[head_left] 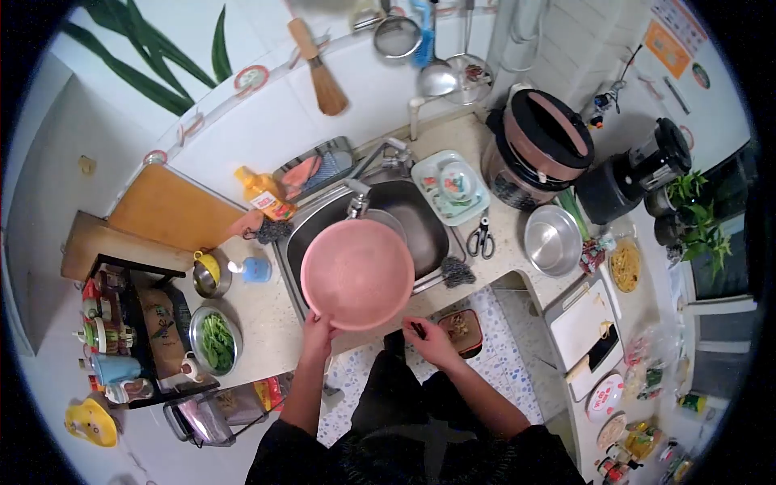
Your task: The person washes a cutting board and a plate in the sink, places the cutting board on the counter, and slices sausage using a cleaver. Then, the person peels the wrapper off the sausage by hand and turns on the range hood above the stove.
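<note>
A pale, speckled worktop runs beneath a smooth white wall, with a rectangular metal sink set into it. Well left of the sink stands a black rack; nearer it, a flat wooden board leans on the wall, and a round, shiny bowl holds leafy greens. At the sink's front edge, the left hand is closed on the rim of a round, matte pink basin, which sits over the sink. The right hand, in front of the sink, is loosely curled; whether it grips the small dark patch at its fingers cannot be told. Just right of the sink lie black-handled scissors, then a polished steel bowl; farther right, a cleaver rests on a white rectangular cutting board.
</note>
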### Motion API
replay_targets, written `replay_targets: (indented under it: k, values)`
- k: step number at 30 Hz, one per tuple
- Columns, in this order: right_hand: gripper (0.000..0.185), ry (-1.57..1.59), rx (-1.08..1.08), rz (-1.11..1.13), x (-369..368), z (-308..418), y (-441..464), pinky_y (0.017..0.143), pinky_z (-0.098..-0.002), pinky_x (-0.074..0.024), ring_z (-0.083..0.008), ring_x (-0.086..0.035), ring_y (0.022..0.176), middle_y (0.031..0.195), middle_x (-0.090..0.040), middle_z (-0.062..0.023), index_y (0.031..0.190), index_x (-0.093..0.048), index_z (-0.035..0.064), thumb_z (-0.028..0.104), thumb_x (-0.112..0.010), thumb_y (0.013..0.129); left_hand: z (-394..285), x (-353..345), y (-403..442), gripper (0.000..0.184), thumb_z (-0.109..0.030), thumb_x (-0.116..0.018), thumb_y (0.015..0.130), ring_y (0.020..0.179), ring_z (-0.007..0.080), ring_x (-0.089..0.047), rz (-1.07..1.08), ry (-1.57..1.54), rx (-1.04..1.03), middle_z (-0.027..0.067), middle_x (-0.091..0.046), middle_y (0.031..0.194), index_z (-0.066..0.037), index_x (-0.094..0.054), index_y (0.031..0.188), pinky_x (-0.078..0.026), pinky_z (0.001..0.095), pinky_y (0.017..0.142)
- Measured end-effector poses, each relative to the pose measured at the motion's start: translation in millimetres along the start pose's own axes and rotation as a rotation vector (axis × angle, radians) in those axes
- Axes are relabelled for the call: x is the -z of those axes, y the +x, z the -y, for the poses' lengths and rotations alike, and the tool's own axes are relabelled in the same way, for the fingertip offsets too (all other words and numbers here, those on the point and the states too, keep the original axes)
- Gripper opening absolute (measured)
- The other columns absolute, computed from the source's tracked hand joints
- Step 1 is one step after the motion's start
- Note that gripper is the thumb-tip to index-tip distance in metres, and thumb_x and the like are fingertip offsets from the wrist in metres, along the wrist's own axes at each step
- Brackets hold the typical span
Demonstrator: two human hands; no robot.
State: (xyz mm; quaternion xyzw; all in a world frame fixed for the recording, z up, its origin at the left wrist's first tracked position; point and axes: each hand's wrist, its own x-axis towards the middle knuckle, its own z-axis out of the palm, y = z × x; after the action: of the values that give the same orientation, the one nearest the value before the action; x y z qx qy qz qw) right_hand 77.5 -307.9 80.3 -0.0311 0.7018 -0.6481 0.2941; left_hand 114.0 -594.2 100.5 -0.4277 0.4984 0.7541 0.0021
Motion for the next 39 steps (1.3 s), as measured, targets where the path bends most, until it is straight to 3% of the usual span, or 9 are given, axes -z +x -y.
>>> replay_targets:
  k: [10,15,18,20,24,25,28,35,39]
  values:
    - [0.037,0.077,-0.261,-0.144,-26.2,37.9,-5.5,0.064,-0.0274,-0.0485,-0.0134,-0.062,0.065,0.074,-0.069,-0.0074,0.085,-0.071,-0.0008,0.033,-0.060,0.096,58.5,-3.5,181.1,0.047,-0.009,-0.059,0.091,0.105,0.0282,-0.062,0.016,-0.076,0.194,0.0093,-0.055,0.126,-0.017,-0.041,0.133,-0.059,0.0414,0.079]
    - [0.057,0.514,-0.201,-0.554,19.4,43.6,-56.6,0.045,-0.0283,-0.0354,-0.0138,-0.042,0.046,0.059,-0.056,-0.0074,0.057,-0.050,0.0052,0.036,-0.040,0.104,62.5,-30.8,175.8,0.048,-0.011,-0.059,0.092,0.098,0.0265,-0.062,-0.022,-0.074,0.206,0.0074,-0.057,0.121,-0.022,-0.040,0.135,-0.058,0.0405,0.074]
    - [0.063,0.535,0.084,-0.632,57.2,17.9,-107.9,0.062,-0.0324,-0.0437,-0.0220,-0.053,0.061,0.066,-0.059,-0.0156,0.055,-0.047,0.0057,0.040,-0.032,0.105,78.0,-23.5,195.2,0.046,-0.012,-0.058,0.092,0.099,0.0253,-0.061,-0.067,-0.043,0.225,0.0087,-0.056,0.120,-0.020,-0.041,0.135,-0.056,0.0380,0.073]
    - [0.067,0.437,0.167,-0.790,83.6,8.2,-146.0,0.071,-0.0316,-0.0412,-0.0212,-0.053,0.071,0.070,-0.059,-0.0123,0.058,-0.053,0.0042,0.046,-0.029,0.104,83.1,-21.5,200.2,0.051,-0.015,-0.060,0.090,0.110,0.0292,-0.056,0.101,-0.067,-0.007,0.0131,-0.050,0.128,-0.014,-0.040,0.137,-0.052,0.0423,0.084]
    - [0.071,0.711,0.084,-1.151,128.5,-8.1,-234.7,0.050,-0.0291,-0.0362,-0.0163,-0.045,0.051,0.062,-0.054,-0.0072,0.075,-0.062,0.0008,0.058,-0.029,0.100,63.3,-86.0,101.2,0.075,-0.021,-0.065,0.085,0.132,0.0383,-0.036,-0.278,0.976,-0.676,0.0249,-0.034,0.143,-0.003,-0.029,0.148,-0.032,0.0521,0.107]
    - [0.071,0.685,0.106,-1.228,137.9,-13.9,-255.0,0.050,-0.0298,-0.0383,-0.0171,-0.047,0.050,0.062,-0.054,-0.0077,0.077,-0.062,0.0009,0.060,-0.029,0.100,69.8,-98.5,80.8,0.079,-0.020,-0.065,0.084,0.133,0.0385,-0.034,-0.200,1.127,-0.968,0.0276,-0.032,0.145,-0.004,-0.025,0.150,-0.030,0.0515,0.108]
    - [0.068,0.631,0.262,-1.413,171.3,-24.2,-300.1,0.051,-0.0331,-0.0463,-0.0223,-0.057,0.052,0.062,-0.056,-0.0100,0.080,-0.060,0.0009,0.059,-0.031,0.100,90.1,-159.8,-7.5,0.077,-0.012,-0.065,0.077,0.130,0.0416,-0.038,0.237,1.179,-1.012,0.0272,-0.038,0.142,0.000,-0.032,0.146,-0.030,0.0487,0.109]
    - [0.054,0.502,0.294,-1.600,274.1,-71.4,-386.7,0.053,-0.0327,-0.0449,-0.0195,-0.052,0.051,0.074,-0.056,-0.0103,0.076,-0.054,0.0014,0.046,-0.038,0.103,212.9,-314.0,-130.3,0.063,-0.007,-0.056,0.092,0.124,0.0228,-0.046,0.940,0.783,0.093,0.0111,-0.048,0.137,-0.007,-0.028,0.148,-0.037,0.0344,0.104]
    - [0.049,0.139,0.175,-1.482,346.2,-78.0,-423.1,0.068,-0.0298,-0.0484,-0.0190,-0.061,0.064,0.079,-0.060,-0.0112,0.080,-0.058,-0.0022,0.037,-0.040,0.104,287.8,-392.3,-174.6,0.054,-0.010,-0.053,0.094,0.120,0.0221,-0.048,1.090,0.848,0.035,0.0115,-0.051,0.133,-0.007,-0.037,0.145,-0.039,0.0354,0.102]
